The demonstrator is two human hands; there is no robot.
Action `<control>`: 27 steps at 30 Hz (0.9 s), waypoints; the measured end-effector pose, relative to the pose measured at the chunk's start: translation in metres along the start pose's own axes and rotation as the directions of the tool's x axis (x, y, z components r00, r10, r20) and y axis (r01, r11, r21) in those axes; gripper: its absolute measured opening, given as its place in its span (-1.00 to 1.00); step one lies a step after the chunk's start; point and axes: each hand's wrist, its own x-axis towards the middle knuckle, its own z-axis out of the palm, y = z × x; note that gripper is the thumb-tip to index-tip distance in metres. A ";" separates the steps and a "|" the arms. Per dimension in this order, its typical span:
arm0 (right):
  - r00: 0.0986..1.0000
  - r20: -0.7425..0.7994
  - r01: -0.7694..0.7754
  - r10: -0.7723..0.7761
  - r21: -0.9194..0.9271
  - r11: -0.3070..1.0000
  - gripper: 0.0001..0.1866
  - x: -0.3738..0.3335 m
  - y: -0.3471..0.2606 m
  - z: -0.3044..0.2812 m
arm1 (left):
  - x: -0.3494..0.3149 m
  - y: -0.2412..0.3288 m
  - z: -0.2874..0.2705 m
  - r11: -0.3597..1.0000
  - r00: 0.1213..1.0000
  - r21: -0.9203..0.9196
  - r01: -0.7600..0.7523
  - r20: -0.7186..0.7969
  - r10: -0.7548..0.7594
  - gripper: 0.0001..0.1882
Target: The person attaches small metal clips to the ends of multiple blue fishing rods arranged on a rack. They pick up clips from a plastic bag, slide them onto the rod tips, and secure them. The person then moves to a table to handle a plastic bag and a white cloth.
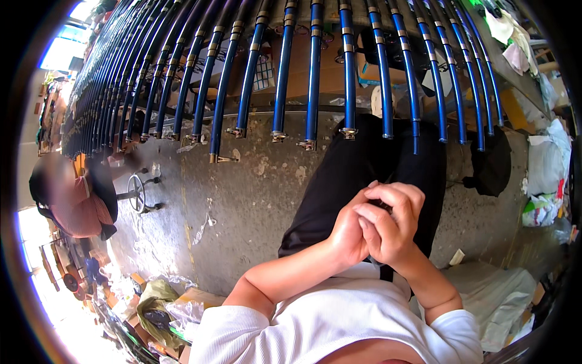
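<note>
My left hand and my right hand are brought together above my lap, with the fingers curled and partly overlapping. A dark patch shows between them; whether it is a small thing or my black trousers I cannot make out. In front of me hangs a long row of blue fishing rods, side by side, their near ends reaching out over my knees. Metal bands ring the rods, and small metal fittings sit at several of their ends. Neither hand touches a rod.
A worktable with cardboard boxes lies beneath the rods. To the left, another person sits near a wheeled stool base. White bags stand at the right; plastic bags and boxes lie at the lower left.
</note>
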 end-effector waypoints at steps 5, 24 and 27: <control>0.998 -0.057 -0.027 0.028 0.021 0.999 -0.79 0.006 0.011 0.005 | 0.005 -0.006 0.023 0.991 0.993 0.110 -0.071 -0.082 0.080 -0.68; 0.858 0.510 -0.098 0.060 0.048 0.994 -0.67 -0.006 0.017 -0.027 | 0.024 0.002 0.016 0.972 0.929 0.119 -0.201 -0.290 0.228 -0.70; 0.852 0.517 -0.154 0.082 0.099 0.983 -0.68 0.000 0.016 -0.026 | 0.024 0.007 0.015 0.978 0.939 0.149 -0.148 -0.289 0.186 -0.68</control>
